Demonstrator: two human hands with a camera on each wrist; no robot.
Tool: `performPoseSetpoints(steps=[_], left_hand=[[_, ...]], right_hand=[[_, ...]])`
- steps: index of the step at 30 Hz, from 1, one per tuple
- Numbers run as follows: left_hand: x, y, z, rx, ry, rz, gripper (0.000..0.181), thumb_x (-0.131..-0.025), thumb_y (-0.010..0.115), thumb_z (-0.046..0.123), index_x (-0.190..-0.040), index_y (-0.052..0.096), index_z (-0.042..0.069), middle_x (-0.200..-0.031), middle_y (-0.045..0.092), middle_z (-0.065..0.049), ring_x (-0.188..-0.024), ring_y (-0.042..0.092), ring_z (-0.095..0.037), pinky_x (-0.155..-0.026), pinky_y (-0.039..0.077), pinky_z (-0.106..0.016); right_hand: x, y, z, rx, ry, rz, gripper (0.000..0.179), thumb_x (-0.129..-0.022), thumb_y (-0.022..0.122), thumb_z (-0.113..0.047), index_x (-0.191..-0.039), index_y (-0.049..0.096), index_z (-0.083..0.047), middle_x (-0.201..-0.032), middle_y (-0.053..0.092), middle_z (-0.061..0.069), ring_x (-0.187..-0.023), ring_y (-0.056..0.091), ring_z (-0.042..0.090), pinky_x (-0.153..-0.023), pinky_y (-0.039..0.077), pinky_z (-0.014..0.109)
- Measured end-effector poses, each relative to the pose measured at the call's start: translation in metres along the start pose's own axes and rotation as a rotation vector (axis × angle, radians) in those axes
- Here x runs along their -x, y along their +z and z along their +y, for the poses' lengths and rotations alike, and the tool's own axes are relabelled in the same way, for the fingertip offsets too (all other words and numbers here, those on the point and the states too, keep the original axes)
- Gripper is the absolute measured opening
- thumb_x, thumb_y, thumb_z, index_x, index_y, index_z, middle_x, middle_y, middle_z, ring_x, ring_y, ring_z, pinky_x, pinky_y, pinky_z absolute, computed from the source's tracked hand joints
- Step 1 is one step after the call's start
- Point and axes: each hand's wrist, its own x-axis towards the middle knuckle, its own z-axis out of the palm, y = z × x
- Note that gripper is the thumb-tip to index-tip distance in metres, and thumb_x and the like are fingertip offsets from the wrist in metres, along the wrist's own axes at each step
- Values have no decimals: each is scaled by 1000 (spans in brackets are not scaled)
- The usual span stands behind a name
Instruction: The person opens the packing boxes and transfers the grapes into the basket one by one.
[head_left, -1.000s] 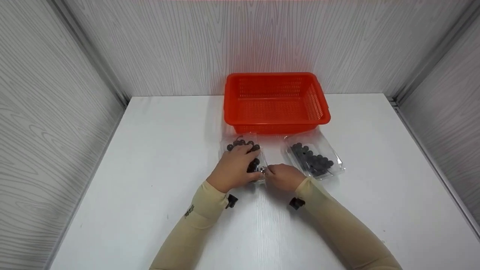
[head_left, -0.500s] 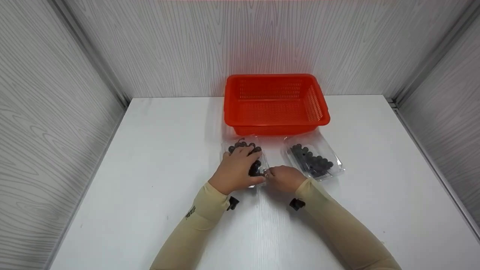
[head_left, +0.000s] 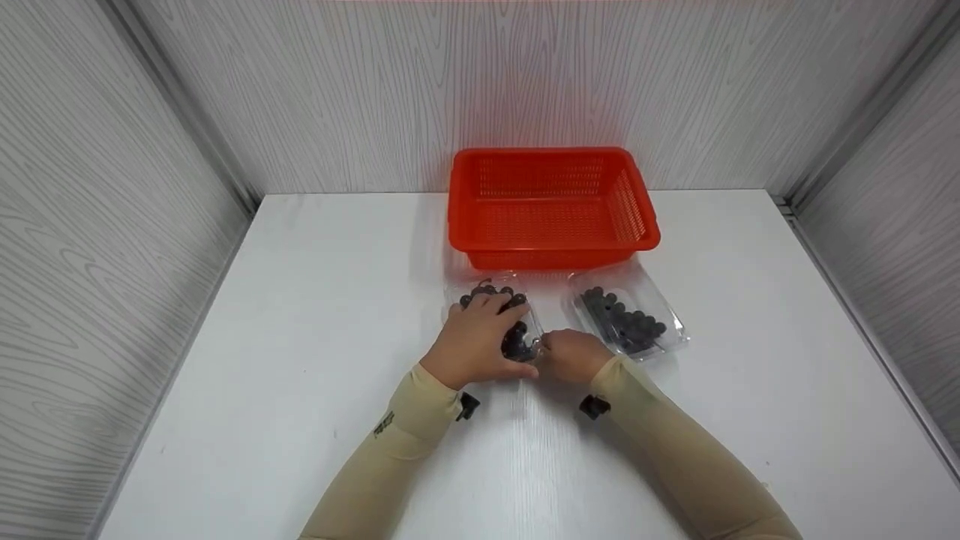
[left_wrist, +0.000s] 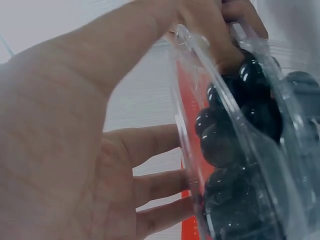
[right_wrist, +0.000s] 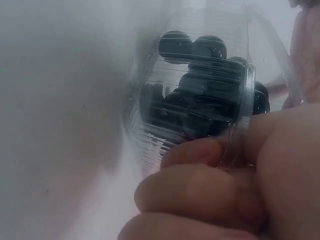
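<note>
A clear plastic clamshell box [head_left: 534,322] with dark grapes [head_left: 516,341] inside lies in front of the red basket. My left hand [head_left: 472,337] rests over it, fingers spread across the top and thumb stretched along the near edge. In the left wrist view, a gap shows between two of the box's clear rims [left_wrist: 227,100], and the fingers reach one of them. At the near right corner, my right hand [head_left: 576,355] pinches the box's rim between thumb and curled fingers. The right wrist view shows that pinch [right_wrist: 220,155] beside the grapes.
A red slotted plastic basket [head_left: 555,259] stands against the back wall, just behind the boxes. To the right lies a second clear box [head_left: 637,289], also holding dark grapes [head_left: 626,319]. The white table [head_left: 337,337] has walls on three sides.
The held box has shifted slightly right and toward me, with my left hand moving along. Its thumb now stretches further along the near edge. My right hand keeps its pinch, almost in place.
</note>
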Motion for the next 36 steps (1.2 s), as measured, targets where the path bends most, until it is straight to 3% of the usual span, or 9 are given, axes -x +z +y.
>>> performPoseSetpoints(steps=[3, 7, 11, 13, 18, 23, 28, 32, 36], left_hand=[[-1, 1, 1, -20, 14, 33, 93, -76, 83, 62, -155, 50, 24, -157, 47, -11, -145, 41, -33, -106, 42, -66], [-1, 1, 2, -24, 36, 64, 87, -79, 86, 49, -153, 52, 18, -158, 47, -14, -144, 44, -35, -103, 46, -66], [1, -4, 2, 6, 41, 42, 85, -82, 83, 39, -155, 48, 14, -159, 45, -16, -145, 44, -36, -107, 46, -62], [2, -6, 1, 34, 51, 40, 84, -82, 80, 35, -156, 45, 13, -158, 45, -16, -144, 46, -36, -110, 45, -58], [6, -12, -3, 131, 73, 31, 89, -82, 73, 28, -163, 35, 25, -155, 48, -15, -135, 52, -34, -108, 49, -51], [8, -22, -7, 169, 133, 57, 84, -82, 71, 24, -160, 39, 33, -162, 37, -12, -135, 49, -32, -108, 48, -48], [9, -29, -12, 221, 165, 54, 71, -89, 73, 36, -155, 48, 31, -168, 25, -11, -147, 38, -33, -111, 46, -49], [12, -37, -17, 250, 128, 86, 70, -92, 70, 57, -153, 50, 30, -165, 34, -8, -146, 42, -28, -107, 49, -50], [20, -48, -29, 290, 65, 147, 71, -92, 64, 68, -149, 53, 27, -162, 41, -4, -142, 49, -24, -106, 50, -51]], right_hand=[[0, 0, -1, 6, -12, 4, 25, -100, 58, -21, -102, 76, -4, -97, 75, 15, -92, 72, 37, -85, 58, 51], [-1, 0, 0, -32, 51, 12, 39, -106, 46, -31, -106, 75, -5, -104, 75, 17, -100, 71, 39, -90, 55, 53], [-4, 2, 2, -108, 111, 69, 49, -110, 37, -43, -119, 58, 0, -106, 71, 22, -99, 70, 42, -88, 54, 55], [-6, 3, 3, -130, 88, 105, 47, -110, 37, -41, -127, 48, 1, -96, 70, 23, -87, 70, 41, -79, 55, 55], [-8, 5, 5, -140, 13, 136, 43, -110, 37, -27, -137, 35, 7, -67, 56, 10, -59, 57, 29, -58, 50, 48], [-8, 6, 5, -159, 61, 121, 40, -107, 39, -25, -133, 39, 5, -66, 50, 5, -58, 50, 24, -56, 45, 41], [-8, 5, 4, -166, 113, 123, 38, -104, 42, -27, -127, 42, 2, -67, 53, 6, -58, 51, 24, -54, 44, 39], [-8, 4, 3, -168, 119, 103, 38, -104, 40, -28, -127, 41, 2, -66, 52, 5, -55, 51, 23, -51, 42, 36], [-8, 4, 2, -178, 119, 91, 39, -105, 39, -29, -128, 40, 2, -66, 52, 4, -54, 51, 22, -51, 43, 36]])
